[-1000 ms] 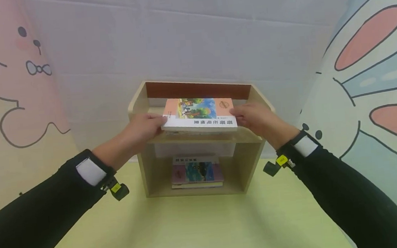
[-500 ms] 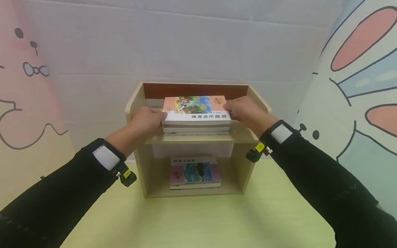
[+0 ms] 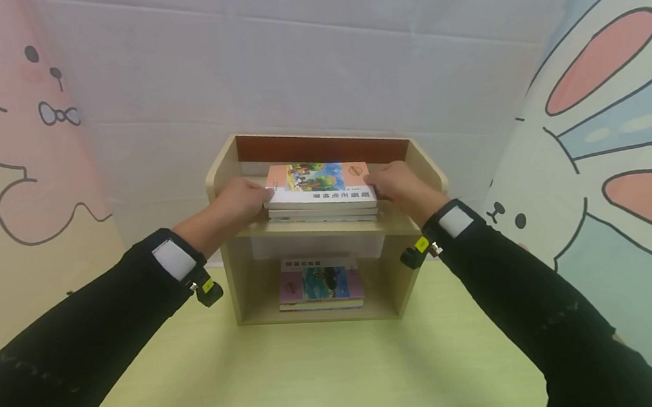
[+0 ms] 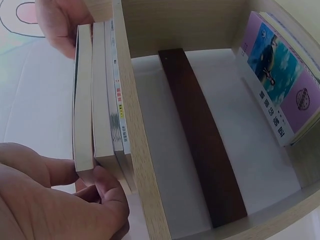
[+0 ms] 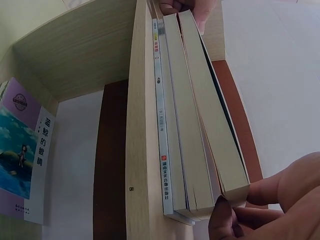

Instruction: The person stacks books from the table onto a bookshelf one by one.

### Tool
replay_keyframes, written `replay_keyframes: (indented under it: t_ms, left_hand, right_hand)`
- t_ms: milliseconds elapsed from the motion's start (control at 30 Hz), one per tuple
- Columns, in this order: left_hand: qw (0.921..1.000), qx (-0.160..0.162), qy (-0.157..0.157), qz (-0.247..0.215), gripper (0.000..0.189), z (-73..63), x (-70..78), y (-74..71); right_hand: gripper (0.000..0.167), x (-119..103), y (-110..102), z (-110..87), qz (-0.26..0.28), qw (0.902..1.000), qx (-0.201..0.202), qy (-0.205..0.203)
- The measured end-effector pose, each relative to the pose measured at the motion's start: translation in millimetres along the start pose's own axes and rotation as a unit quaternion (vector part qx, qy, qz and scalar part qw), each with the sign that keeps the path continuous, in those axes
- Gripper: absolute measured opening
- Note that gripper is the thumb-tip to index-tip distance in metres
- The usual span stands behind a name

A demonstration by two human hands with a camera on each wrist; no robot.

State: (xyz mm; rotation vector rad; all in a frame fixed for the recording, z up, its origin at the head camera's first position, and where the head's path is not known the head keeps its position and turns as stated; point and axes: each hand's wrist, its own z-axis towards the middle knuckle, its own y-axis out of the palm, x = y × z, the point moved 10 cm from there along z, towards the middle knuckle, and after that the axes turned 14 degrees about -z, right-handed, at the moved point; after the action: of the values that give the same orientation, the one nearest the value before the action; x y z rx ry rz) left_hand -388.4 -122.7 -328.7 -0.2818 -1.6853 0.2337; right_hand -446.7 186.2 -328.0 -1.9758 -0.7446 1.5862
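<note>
An orange-and-white paperback book (image 3: 318, 179) lies on top of a small stack of books (image 3: 324, 214) on the upper board of a wooden shelf. My left hand (image 3: 241, 204) pinches its left end, thumb on the cover. At the right end my right hand (image 3: 401, 182) grips the same book. In the right wrist view, the right hand's fingertips (image 5: 222, 215) sit under the top book, and a narrow gap parts it from the book below. The left wrist view shows the left thumb and fingers around the book's corner (image 4: 85, 167).
The light wooden shelf (image 3: 334, 230) has two levels and stands on a pale yellow-green surface (image 3: 317, 372). Purple-covered books (image 3: 321, 284) lie on its lower level. A reddish-brown back strip (image 3: 321, 146) crosses the top. White sheeting (image 3: 314, 69) hangs behind, with cartoon-printed panels at both sides.
Both hands have brought the orange-and-white book back and down onto the stack, whose edges now show beneath it. The right hand has shifted left. Over the last half second the book's front settled slightly.
</note>
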Motion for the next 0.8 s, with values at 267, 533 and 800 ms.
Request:
replay_keyframes:
  t_ms: [267,533,800]
  left_hand:
    - [0.9998,0.003,-0.016,0.013,0.043,-0.9,-1.3,1.0]
    - [0.9996,0.010,-0.014,0.022,0.042,1.3,-1.6,1.8]
    - [0.9991,0.011,-0.022,0.034,0.041,-0.5,-0.2,5.6]
  right_hand:
    - [0.035,-6.9,0.8,-2.9,-0.029,0.9991,0.008,-0.028]
    - [0.035,-10.7,-2.6,-6.7,-0.078,0.9957,0.009,-0.050]
    - [0.036,-7.0,-3.3,-6.4,-0.101,0.9936,0.014,-0.047]
